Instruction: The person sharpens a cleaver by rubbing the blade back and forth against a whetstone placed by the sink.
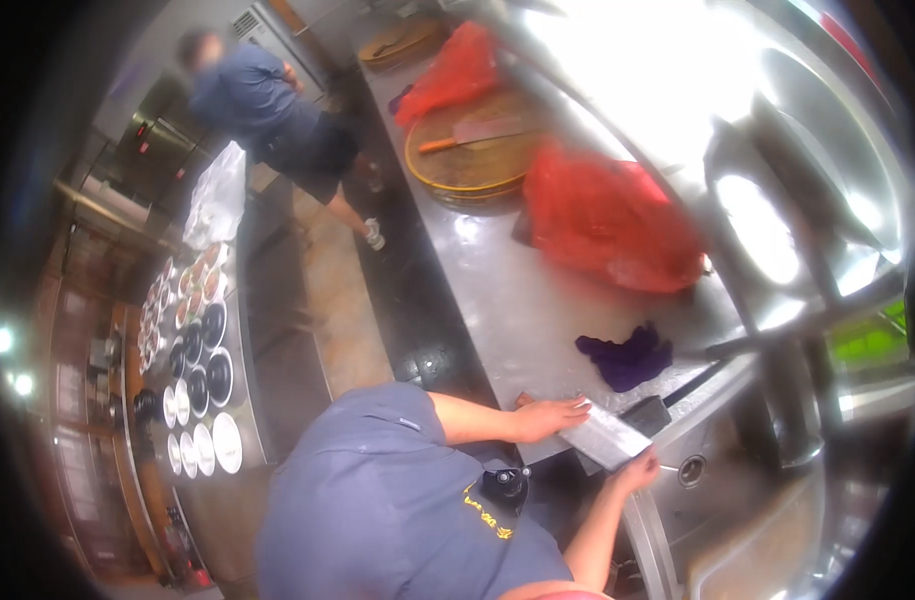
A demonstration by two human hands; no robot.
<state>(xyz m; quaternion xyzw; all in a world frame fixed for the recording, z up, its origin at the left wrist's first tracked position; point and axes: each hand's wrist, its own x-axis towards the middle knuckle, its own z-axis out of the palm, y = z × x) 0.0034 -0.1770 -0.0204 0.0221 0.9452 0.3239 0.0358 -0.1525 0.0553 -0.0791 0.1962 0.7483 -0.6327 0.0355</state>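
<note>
A broad, pale metal cleaver lies flat between my two hands at the sink's edge, over a dark block. My left hand rests on the near upper end of the blade, fingers stretched out and thumb apart. At the opposite end, my right hand is closed around the cleaver, its grip hiding the handle. A crumpled dark purple cloth lies on the counter just beyond.
The steel counter carries red plastic bags and a round chopping board with another cleaver. The sink is at right. Several bowls stand on a table behind. Another person stands in the aisle.
</note>
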